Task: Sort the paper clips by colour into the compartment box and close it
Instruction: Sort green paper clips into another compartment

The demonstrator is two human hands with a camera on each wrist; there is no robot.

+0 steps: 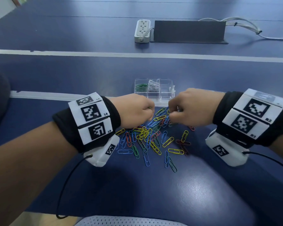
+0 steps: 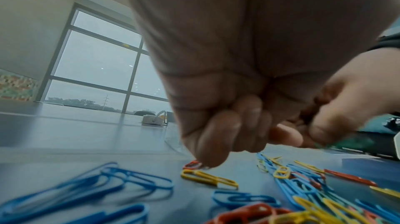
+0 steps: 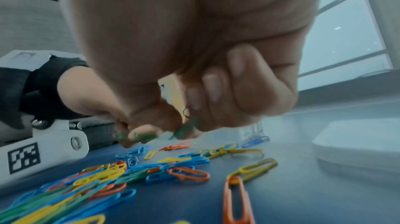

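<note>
Step in hand: both hands are working at the far edge of the heap of paper clips, picking out the green ones, as I judge it.
Right hand: it is curling its fingers and pinching a green clip between thumb and fingertips, just above the table.
Left hand: it is curling down over the heap with a blurred green clip at its fingertips; the grip looks closed on it.
Compartment box: it is standing open on the table just beyond the hands, toward the far edge, with green clips in its left compartment, white ones in the middle, and the right one bare.
Heap: blue, yellow, red and green clips are lying mixed near the table's near edge.
Next move: it is calling for carrying the green clips over the box wall and dropping them into the left compartment, without dragging linked neighbours along.
</note>
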